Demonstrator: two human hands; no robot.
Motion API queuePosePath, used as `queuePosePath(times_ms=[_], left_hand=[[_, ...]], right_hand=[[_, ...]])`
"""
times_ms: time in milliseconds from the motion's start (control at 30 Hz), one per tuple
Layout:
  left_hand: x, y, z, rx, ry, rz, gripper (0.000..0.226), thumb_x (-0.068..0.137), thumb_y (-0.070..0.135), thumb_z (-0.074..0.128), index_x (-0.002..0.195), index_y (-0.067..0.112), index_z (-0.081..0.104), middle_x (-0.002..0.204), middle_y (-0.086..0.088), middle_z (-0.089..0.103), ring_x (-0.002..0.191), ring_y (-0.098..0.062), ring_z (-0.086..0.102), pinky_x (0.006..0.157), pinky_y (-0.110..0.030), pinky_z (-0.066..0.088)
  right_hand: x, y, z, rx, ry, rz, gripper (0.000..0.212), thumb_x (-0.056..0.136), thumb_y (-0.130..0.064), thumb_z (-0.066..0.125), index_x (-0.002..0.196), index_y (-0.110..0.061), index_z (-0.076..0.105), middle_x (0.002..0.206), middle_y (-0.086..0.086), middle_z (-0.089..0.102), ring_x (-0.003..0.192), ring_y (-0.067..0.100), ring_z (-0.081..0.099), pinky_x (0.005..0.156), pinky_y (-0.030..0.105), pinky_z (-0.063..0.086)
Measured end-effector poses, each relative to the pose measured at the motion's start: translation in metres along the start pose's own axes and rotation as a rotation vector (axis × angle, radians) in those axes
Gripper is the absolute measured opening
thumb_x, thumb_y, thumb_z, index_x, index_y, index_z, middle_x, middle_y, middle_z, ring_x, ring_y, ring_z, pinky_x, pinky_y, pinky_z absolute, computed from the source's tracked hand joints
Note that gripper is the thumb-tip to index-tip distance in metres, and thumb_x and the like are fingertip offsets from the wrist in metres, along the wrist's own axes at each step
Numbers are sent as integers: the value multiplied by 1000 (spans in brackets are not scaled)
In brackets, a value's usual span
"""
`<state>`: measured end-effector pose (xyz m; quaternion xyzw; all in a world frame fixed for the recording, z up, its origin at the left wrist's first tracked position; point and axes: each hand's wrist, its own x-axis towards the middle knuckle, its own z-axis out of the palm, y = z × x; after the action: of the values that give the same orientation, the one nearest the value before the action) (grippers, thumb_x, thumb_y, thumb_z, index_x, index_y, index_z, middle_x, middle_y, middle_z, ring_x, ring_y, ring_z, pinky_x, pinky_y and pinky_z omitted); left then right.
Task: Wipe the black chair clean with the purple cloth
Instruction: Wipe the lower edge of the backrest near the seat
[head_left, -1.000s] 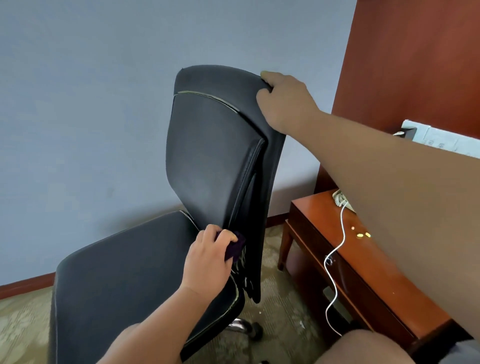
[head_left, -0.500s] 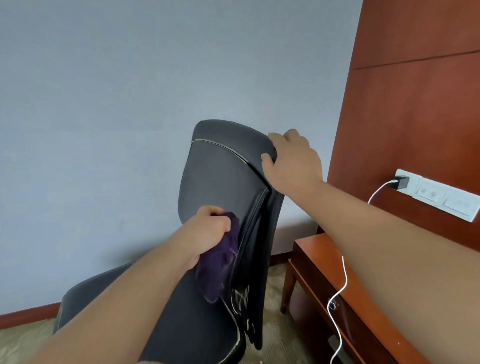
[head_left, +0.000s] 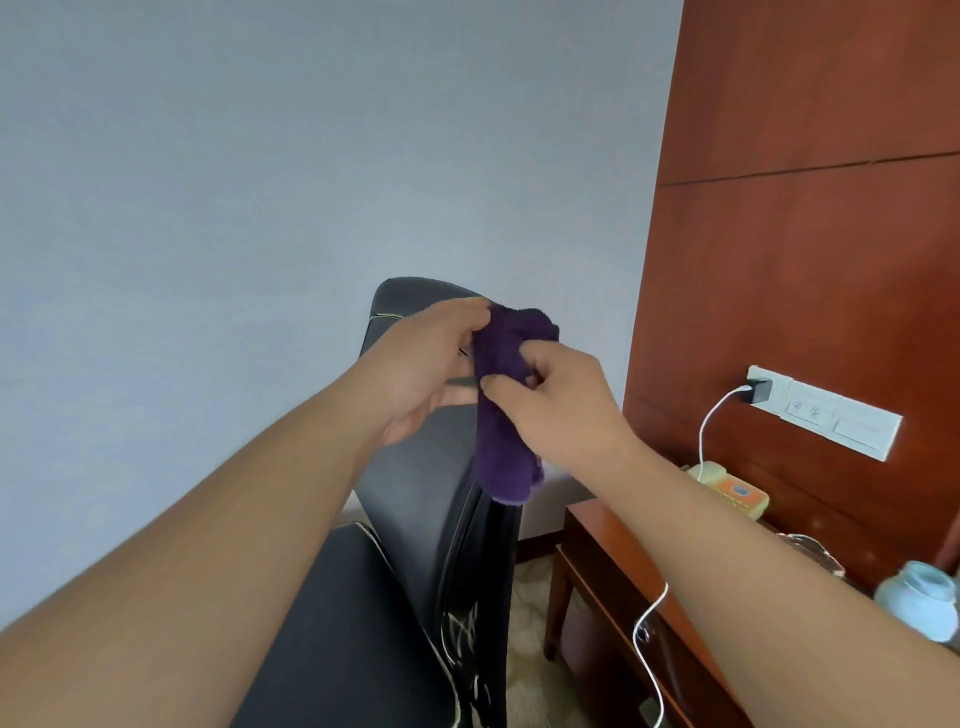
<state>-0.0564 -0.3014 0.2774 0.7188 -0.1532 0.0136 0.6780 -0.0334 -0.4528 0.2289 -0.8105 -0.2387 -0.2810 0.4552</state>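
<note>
The black chair (head_left: 415, 499) stands in front of me, its backrest upright and its seat at the lower left. Both my hands are raised in front of the backrest's top edge. The purple cloth (head_left: 504, 415) hangs bunched between them, clear of the chair. My left hand (head_left: 426, 364) pinches the cloth's upper left part with fingers and thumb. My right hand (head_left: 556, 400) grips the cloth from the right, thumb on its front. The top right corner of the backrest is hidden behind the cloth and hands.
A wooden side table (head_left: 623, 571) stands right of the chair, bearing a telephone (head_left: 732, 491) and a pale blue jar (head_left: 919, 603). A white cable (head_left: 649, 629) runs from a charger (head_left: 756, 389) in the wall sockets down across the table. Grey wall behind, wood panel at right.
My right hand let go of the backrest's top and took hold of the cloth. My left hand lifted the cloth off the backrest up to its top edge. The view tilted upward.
</note>
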Motion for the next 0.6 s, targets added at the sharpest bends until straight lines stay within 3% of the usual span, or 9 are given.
queuePosePath(times_ms=[100,200,300,367,433,533,600], left_hand=[[9,-3,-11,311,49,-7,40,81,49,48,119,47,62,114,12,69,103,-11,66,84,-35,55],[25,-31,-21,682,172,56,46,93,34,44,138,37,47,130,11,59,109,-10,59,80,-21,47],[35,-72,-21,985,115,96,51,96,43,43,145,26,40,151,1,40,135,-15,40,102,-19,29],[36,-99,-17,1059,36,1,65,98,54,35,154,24,20,161,-1,16,146,-16,20,111,-25,18],[36,-120,-15,1078,14,-9,67,99,56,29,155,29,4,163,5,-1,148,-17,13,113,-27,16],[37,-134,-19,1098,20,74,63,101,51,28,154,34,0,162,11,-6,147,-16,18,106,-21,19],[39,-136,-23,1126,29,96,61,101,50,26,154,35,-2,162,12,-6,145,-17,25,106,-24,27]], right_hand=[[30,-3,-23,-46,129,-29,37,72,-24,66,51,-16,35,43,-12,38,45,7,35,44,19,29],[65,-1,-41,-78,173,22,33,66,-25,62,56,-19,32,45,-13,37,45,8,33,41,17,29],[93,10,-36,-183,-22,99,26,69,-23,67,70,-21,42,65,-12,49,54,7,41,44,12,34],[106,18,-21,-197,-157,158,25,71,-26,68,76,-21,44,74,-6,53,62,15,47,50,18,38],[118,24,-6,-223,-199,172,26,73,-29,68,80,-20,45,79,-5,54,67,18,50,55,27,41],[135,32,15,-363,-230,168,29,77,-27,64,97,-20,45,97,3,54,85,26,56,64,32,43],[141,36,24,-375,-236,195,33,79,-27,60,105,-23,42,100,4,53,86,27,57,65,33,43]])
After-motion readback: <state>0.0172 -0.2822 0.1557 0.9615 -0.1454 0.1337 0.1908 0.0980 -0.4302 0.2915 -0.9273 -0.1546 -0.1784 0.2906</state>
